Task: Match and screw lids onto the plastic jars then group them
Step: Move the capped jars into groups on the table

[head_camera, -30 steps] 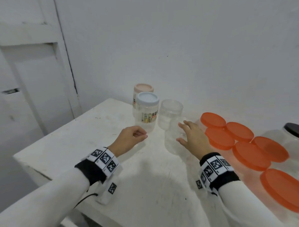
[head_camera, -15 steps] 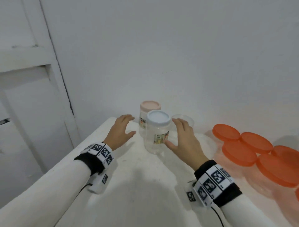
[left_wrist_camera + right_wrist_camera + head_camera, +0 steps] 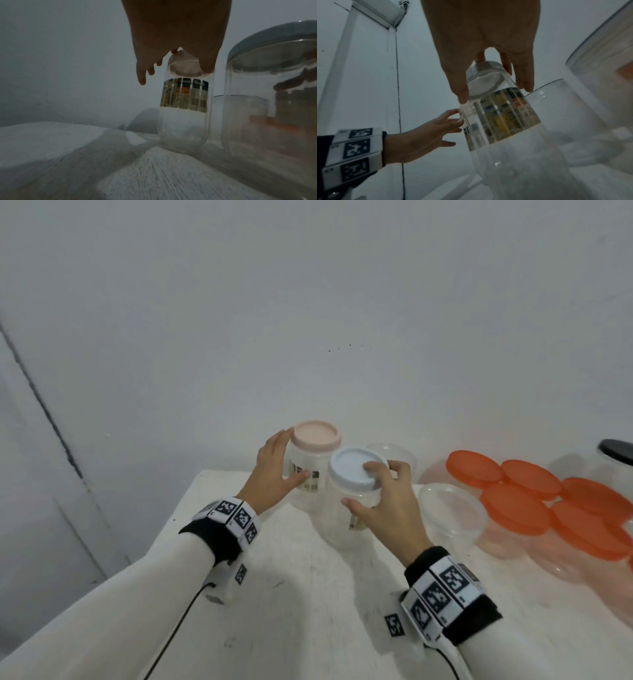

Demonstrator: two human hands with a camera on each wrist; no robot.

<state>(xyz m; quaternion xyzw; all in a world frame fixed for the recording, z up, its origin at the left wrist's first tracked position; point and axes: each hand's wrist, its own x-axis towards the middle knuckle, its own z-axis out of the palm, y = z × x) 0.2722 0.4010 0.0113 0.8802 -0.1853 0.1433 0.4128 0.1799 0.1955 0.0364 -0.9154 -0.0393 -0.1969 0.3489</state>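
The right hand [image 3: 387, 508] wraps the blue-lidded jar [image 3: 349, 501] on the desk [image 3: 291, 594] (probably to group it). Just behind, the left hand [image 3: 274, 470] seems to clasp the pink-lidded jar [image 3: 313, 463].

Two small lidded jars [image 3: 305, 474], two open jars [image 3: 448, 518], about six orange lids [image 3: 474, 469].

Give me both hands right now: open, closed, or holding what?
Left hand: holds the pink-lidded jar, fingers and thumb round its side.
Right hand: grips the blue-lidded jar at its lid and shoulder.
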